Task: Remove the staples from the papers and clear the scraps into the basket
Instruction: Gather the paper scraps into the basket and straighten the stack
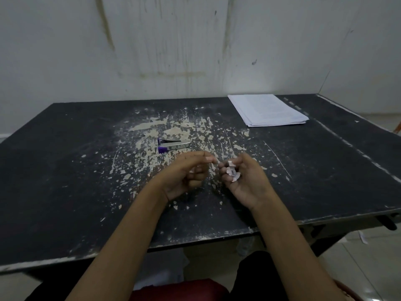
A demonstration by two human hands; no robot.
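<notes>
While papers (268, 109) sit stacked far right, our right hand (243, 179) clamps scraps (232, 171), our left hand (188, 173) pinches empty fingertips together; basketing remains.

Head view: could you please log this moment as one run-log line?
right hand: holds paper scraps | left hand: fingers curled, contents unclear | stapler: idle on table | paper stack: far right | basket: unseen
</notes>
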